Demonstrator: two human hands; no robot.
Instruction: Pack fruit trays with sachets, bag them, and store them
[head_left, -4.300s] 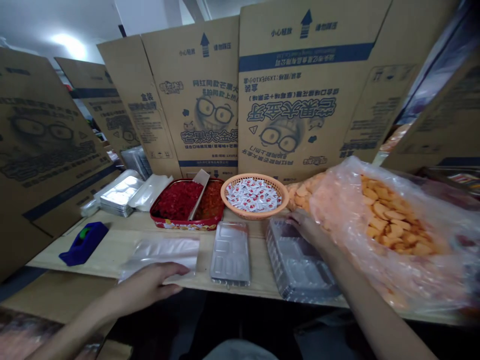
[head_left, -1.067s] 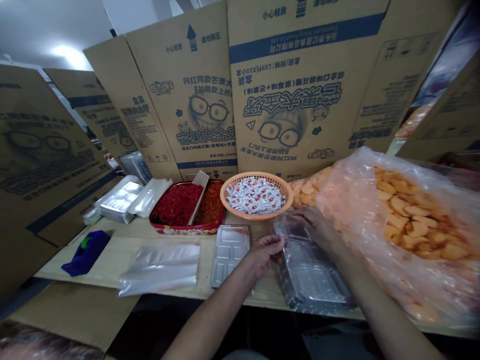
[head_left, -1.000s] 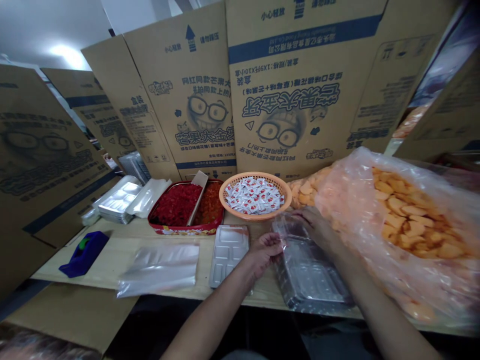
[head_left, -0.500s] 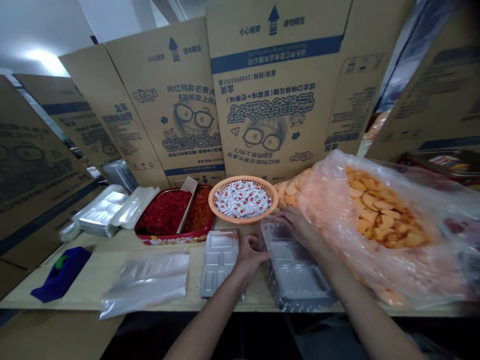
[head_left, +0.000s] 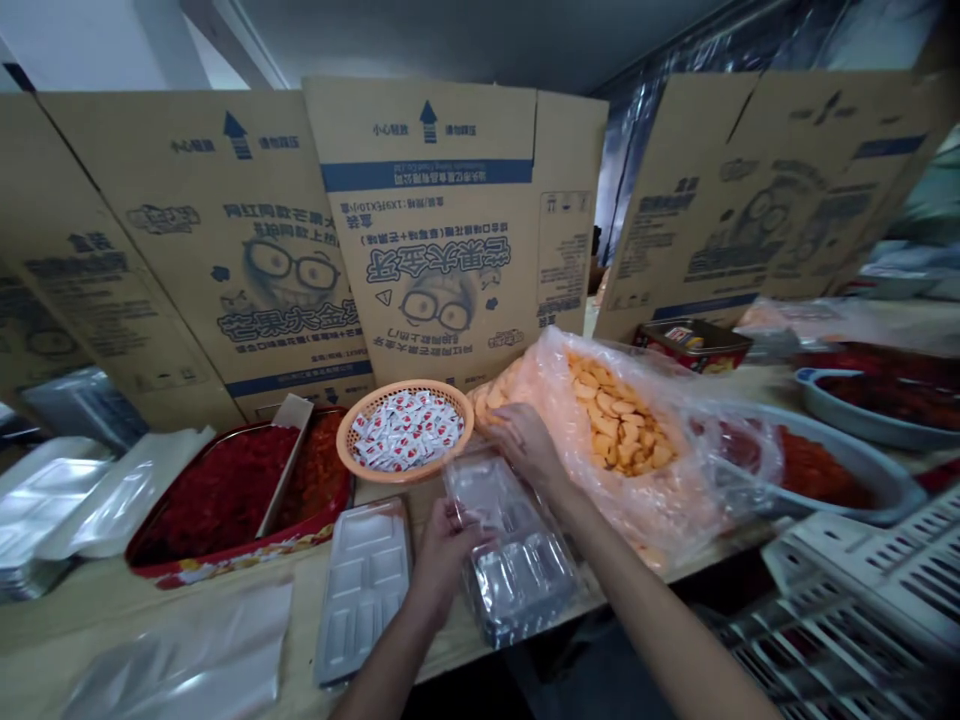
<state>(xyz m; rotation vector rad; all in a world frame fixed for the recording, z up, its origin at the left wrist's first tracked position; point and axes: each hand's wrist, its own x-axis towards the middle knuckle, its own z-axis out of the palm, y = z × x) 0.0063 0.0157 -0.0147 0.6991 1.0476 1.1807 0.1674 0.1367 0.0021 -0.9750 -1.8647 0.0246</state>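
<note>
Your left hand [head_left: 442, 560] has its fingers [head_left: 454, 530] curled closed on the near side of a clear plastic compartment tray [head_left: 517, 575], gripping it. Your right hand [head_left: 529, 447] sits half-closed at the tray's far end; you can't tell whether it has hold. The tray lies at the wooden surface's [head_left: 300, 640] front edge, just beside a silver moulded compartment tray [head_left: 364, 590], near a round orange woven basket [head_left: 339, 435] of white sachets and a clear plastic bag [head_left: 570, 350] of orange chips.
</note>
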